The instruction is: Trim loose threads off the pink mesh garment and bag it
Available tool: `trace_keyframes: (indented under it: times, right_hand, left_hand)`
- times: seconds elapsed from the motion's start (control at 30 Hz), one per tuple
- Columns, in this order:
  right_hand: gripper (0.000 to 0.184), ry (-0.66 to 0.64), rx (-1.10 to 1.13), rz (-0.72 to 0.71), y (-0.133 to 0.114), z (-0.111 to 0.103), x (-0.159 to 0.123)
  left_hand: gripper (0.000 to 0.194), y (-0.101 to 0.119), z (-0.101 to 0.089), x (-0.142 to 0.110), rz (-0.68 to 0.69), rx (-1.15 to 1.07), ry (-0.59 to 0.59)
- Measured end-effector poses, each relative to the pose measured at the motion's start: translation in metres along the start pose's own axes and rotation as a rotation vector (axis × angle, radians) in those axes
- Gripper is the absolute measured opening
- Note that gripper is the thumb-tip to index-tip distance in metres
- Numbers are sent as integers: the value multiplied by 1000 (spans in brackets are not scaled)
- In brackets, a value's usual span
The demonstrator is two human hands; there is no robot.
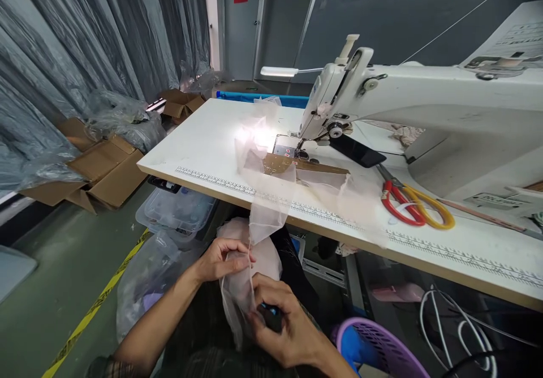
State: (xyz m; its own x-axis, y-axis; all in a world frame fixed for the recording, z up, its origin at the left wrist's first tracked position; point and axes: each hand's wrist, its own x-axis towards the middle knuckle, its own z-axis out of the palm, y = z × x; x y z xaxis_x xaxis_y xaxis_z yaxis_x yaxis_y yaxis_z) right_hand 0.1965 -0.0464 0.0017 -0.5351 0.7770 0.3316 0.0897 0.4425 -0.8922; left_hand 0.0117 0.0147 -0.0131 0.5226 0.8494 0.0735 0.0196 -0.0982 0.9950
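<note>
Below the table's front edge, my left hand [227,260] pinches the edge of a sheer pale pink fabric [268,214]. My right hand [278,316] is closed on the same fabric a little lower, thumb and fingers together at its edge. The cloth runs up from my hands over the table edge toward the sewing machine [335,101]. More of it is bunched over my lap. A brown strip [314,166] lies on the table among the sheer cloth, just in front of the machine's needle area.
Scissors with red and yellow handles [418,205] lie on the white table [203,134] beside a dark phone [358,150]. A purple basket [382,338] stands below at right. Clear plastic boxes [176,208] and cardboard boxes [108,168] are at left.
</note>
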Motion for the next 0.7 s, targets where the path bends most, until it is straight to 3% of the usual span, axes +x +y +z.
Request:
trace_keyframes:
  times: [0.13, 0.27, 0.47, 0.6, 0.7]
  right_hand:
    - [17, 56, -42, 171, 14, -14, 9]
    - [48, 158, -165, 314, 27, -21, 26]
    - [48, 142, -274, 242, 35, -12, 44]
    - [49, 224, -290, 281, 41, -8, 41]
    - [49, 188, -240, 301, 42, -6, 34]
  left_hand:
    - [34, 4, -5, -7, -108, 90, 147]
    - [30, 11, -8, -9, -129, 101, 159]
    - [27, 17, -6, -6, -108, 116, 158]
    - [27, 16, -8, -7, -131, 95, 171]
    - [25, 15, -9, -8, -144, 34, 174]
